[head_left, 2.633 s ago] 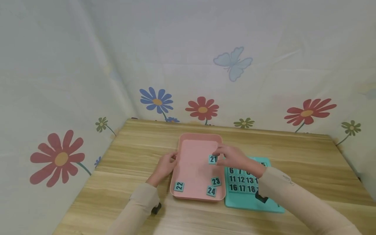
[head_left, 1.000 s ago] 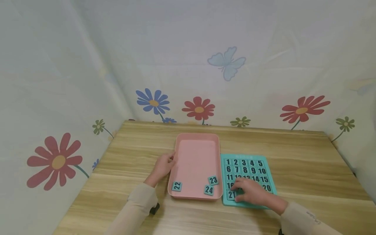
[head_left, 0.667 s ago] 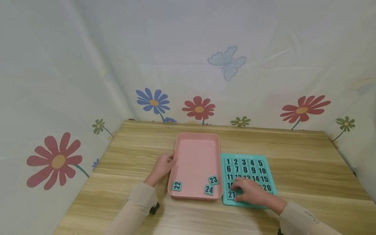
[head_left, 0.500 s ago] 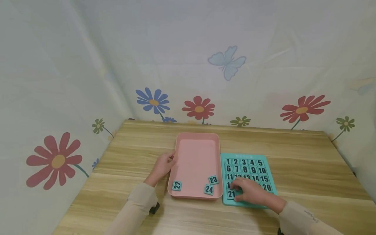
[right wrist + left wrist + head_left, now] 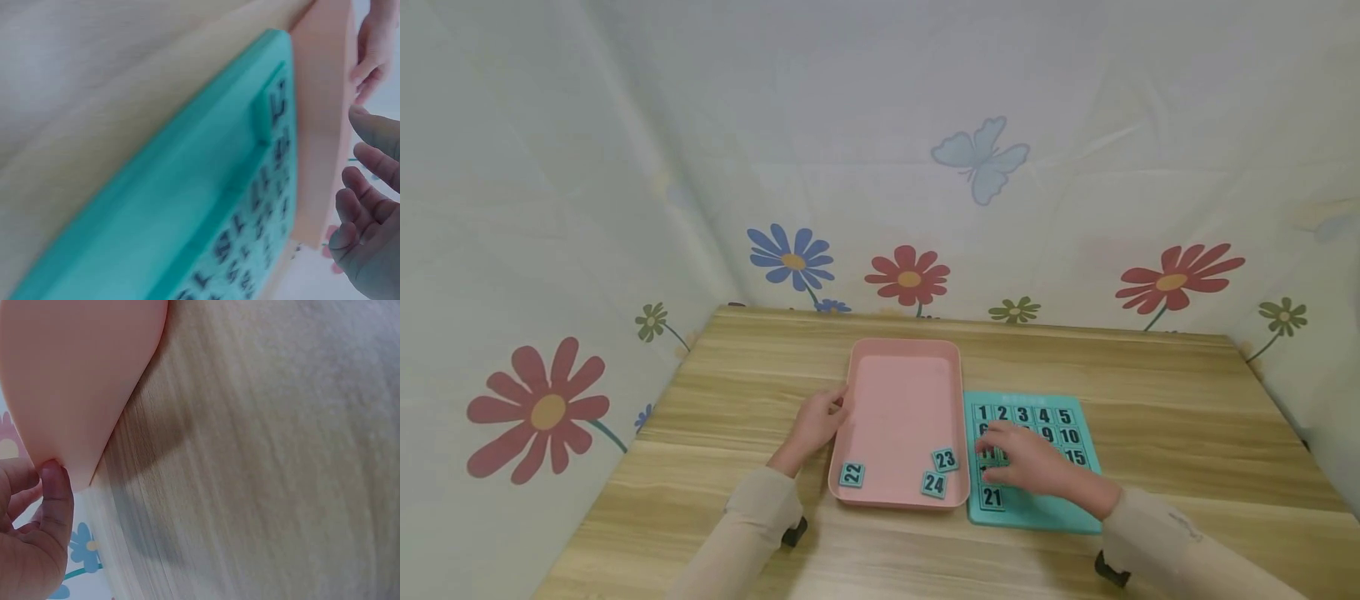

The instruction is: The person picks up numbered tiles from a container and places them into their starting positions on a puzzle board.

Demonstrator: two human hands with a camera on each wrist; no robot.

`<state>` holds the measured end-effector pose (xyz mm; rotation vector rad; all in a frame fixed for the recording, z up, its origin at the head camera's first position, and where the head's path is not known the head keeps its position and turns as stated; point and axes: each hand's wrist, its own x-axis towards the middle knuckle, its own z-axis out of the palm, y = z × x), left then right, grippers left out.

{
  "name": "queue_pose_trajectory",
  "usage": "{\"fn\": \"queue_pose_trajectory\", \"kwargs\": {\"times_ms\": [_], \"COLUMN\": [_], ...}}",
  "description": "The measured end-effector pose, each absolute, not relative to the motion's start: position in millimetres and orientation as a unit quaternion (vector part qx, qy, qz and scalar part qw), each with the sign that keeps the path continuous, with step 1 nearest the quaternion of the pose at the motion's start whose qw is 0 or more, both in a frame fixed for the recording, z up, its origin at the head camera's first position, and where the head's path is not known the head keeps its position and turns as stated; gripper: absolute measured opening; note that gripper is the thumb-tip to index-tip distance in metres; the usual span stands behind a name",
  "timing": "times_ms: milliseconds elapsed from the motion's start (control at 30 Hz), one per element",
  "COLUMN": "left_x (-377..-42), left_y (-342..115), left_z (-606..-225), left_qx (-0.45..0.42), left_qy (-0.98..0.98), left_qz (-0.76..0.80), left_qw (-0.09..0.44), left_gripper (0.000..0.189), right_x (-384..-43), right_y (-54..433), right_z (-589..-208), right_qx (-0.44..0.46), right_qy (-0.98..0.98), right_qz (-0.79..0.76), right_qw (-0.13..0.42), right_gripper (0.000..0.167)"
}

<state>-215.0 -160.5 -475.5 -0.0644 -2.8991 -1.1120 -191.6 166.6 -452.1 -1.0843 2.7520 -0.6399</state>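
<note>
My left hand pinches the left rim of a pink tray, the thumb against its outer wall. Inside the tray lie number tiles: the 22 tile turned sideways at lower left, the 23 tile and the 24 tile at lower right. A teal number board sits right of the tray, its upper rows filled with tiles. The 21 tile is set at the left of its bottom row. Over the board hovers my right hand, fingers loosely spread and holding nothing, hiding some middle tiles.
Everything stands on a wood-grain table. Behind it and to the left hangs a white curtain printed with flowers and a butterfly. The tray's right wall stands right beside the board's left edge.
The right hand carried the 21 tile from the tray to the board's bottom row, let it go, and has lifted up and away from it. The left hand stays at the tray.
</note>
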Motion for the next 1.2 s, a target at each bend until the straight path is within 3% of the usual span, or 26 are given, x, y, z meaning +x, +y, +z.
{"fn": "queue_pose_trajectory", "kwargs": {"times_ms": [133,333,567,867,1200], "left_x": [-214.9,-214.6,-215.5,-214.3,-214.8], "left_y": [-160.7,-161.1,-161.9,-162.1,-164.2], "left_z": [-474.9,-474.5,-475.6,-475.1,-476.3], "left_qx": [-0.024,-0.025,-0.027,-0.040,-0.068], "left_qy": [-0.933,-0.932,-0.933,-0.930,-0.932], "left_qz": [-0.358,-0.360,-0.359,-0.365,-0.353], "left_qw": [0.021,0.020,0.021,0.022,0.053], "left_gripper": [0.039,0.039,0.039,0.038,0.037], "right_x": [-194.9,-199.7,-207.3,-206.6,-201.5], "right_y": [153.0,130.5,98.8,51.4,15.0], "right_z": [-447.8,-444.6,-446.7,-454.4,-466.4], "right_qx": [-0.381,-0.413,-0.469,-0.492,-0.580], "right_qy": [0.901,0.896,0.870,0.860,0.811], "right_qz": [-0.204,-0.163,-0.150,-0.129,-0.071], "right_qw": [0.021,0.026,-0.006,0.048,0.027], "right_gripper": [0.028,0.029,0.028,0.038,0.042]}}
